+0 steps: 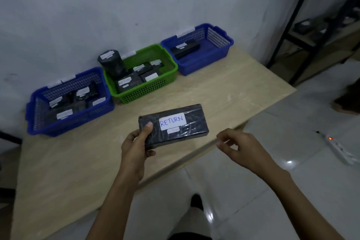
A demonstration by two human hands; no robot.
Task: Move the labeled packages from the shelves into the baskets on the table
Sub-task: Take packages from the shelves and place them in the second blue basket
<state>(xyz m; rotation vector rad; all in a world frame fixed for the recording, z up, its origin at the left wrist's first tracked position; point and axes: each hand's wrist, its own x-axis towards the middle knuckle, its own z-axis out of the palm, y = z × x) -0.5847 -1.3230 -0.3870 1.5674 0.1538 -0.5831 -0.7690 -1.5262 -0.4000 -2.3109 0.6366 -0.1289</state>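
My left hand point(136, 144) grips the left end of a black wrapped package point(192, 117) with a white label reading RETURN, held level above the wooden table point(224, 87). My right hand point(239, 148) hovers just right of the package, fingers loosely curled and apart, holding nothing. Three baskets stand along the wall: a blue basket point(39, 122) at left with several labeled packages, a green basket point(155, 85) in the middle with several packages, one standing upright, and a blue basket point(220, 43) at right with one package.
A black metal shelf frame point(292, 25) stands at the right with dark packages on it. A white power strip point(339, 146) with a lit red switch lies on the tiled floor. A person's foot shows at the right edge.
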